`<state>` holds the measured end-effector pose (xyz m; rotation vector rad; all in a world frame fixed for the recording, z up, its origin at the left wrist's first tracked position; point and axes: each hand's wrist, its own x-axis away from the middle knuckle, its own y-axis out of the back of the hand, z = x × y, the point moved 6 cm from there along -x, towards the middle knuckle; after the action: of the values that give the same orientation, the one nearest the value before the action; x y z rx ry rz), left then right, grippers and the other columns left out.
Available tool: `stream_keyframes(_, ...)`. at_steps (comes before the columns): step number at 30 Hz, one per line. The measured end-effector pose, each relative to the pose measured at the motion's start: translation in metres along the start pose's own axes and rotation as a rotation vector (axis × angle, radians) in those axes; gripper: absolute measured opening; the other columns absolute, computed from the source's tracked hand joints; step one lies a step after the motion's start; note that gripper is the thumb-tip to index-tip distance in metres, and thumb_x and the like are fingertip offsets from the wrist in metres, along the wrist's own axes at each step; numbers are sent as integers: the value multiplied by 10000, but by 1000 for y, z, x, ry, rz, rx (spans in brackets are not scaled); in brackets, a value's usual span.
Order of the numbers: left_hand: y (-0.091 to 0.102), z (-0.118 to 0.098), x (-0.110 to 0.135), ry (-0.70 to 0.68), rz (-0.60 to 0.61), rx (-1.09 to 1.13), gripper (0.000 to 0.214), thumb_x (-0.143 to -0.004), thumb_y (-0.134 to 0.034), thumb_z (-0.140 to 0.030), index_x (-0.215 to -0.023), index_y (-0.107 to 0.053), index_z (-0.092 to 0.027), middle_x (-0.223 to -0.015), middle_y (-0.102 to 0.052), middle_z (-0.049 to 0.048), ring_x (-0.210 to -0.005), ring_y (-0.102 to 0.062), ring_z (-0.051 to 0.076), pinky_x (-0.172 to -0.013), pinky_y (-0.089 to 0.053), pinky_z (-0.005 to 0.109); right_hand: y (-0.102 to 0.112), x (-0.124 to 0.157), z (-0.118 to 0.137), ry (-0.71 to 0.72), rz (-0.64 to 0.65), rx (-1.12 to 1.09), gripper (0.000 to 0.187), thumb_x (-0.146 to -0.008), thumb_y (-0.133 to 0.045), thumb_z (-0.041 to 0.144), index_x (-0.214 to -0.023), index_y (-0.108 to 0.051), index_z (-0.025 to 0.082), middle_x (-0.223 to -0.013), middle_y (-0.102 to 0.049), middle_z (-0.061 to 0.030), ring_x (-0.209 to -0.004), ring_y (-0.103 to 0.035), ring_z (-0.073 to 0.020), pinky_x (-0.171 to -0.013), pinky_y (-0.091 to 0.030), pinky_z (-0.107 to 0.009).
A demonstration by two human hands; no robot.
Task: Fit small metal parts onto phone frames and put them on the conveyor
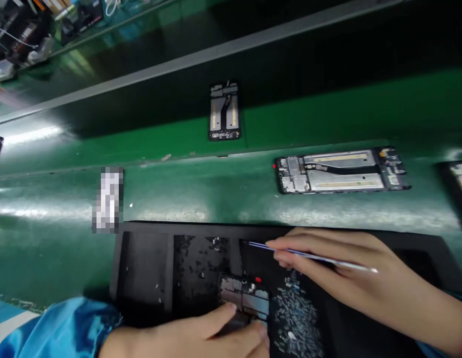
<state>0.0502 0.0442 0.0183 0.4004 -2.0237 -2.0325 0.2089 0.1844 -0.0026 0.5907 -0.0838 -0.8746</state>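
My left hand (212, 334) grips an opened phone body (255, 301) over the black compartment tray (170, 273); thumb and fingers lie on it, and its lower end is hidden. Between the fingers of my right hand (353, 271) is a pair of thin tweezers (322, 258), pointing left. Their tips are above the tray, beyond the phone's top end, and whether they pinch anything is too small to tell. Right of the phone lies a heap of small silvery pieces (298, 318). Tiny dark parts (190, 256) are scattered in the compartment to its left.
On the green surface beyond the tray lie a phone body (343, 170) on its side, another (224, 112) farther back, and a blurred-out object (108, 199) at left. A dark-edged device (456, 186) is cut off at right. Cables and equipment (26, 35) fill the far left corner.
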Motion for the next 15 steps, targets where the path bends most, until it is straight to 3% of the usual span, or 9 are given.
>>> stream_keyframes(3, 1, 13, -5, -202, 59, 15, 400, -1051, -435, -284, -1364, -663, -385, -1456, -605, -117, -1361, -529, 101, -1064, -500, 194, -2, 9, 4, 103, 50, 29, 289, -1037, -566, 243, -1293, -665, 333, -1064, -793, 14, -895, -782, -175, -733, -646, -238)
stream_keyframes(8, -5, 21, -3, -227, 57, 37, 426, -1018, -440, -270, -1370, -665, -354, -1459, -599, -71, -1373, -517, 123, -1097, -484, 198, -6, 19, -1, 111, 58, 25, 480, -1022, -524, 181, -1471, -563, 344, -1091, -789, -11, -918, -775, -211, -731, -651, -291)
stream_keyframes(11, -6, 18, 2, -240, 19, 37, 451, -1035, -402, -279, -1417, -636, -339, -1509, -557, -65, -1414, -493, 143, -1141, -460, 228, -2, 14, -2, 26, 6, 54, 329, -994, -588, 220, -1286, -677, 345, -1009, -792, 7, -825, -772, -203, -687, -647, -274)
stream_keyframes(15, -7, 9, 7, -170, -47, 81, 413, -1048, -431, -359, -1397, -653, -350, -1498, -577, -38, -1389, -528, 182, -1158, -467, 293, 10, 11, 3, -186, -97, 23, 134, -998, -599, 286, -997, -727, 324, -823, -745, 16, -597, -690, -146, -476, -557, -206)
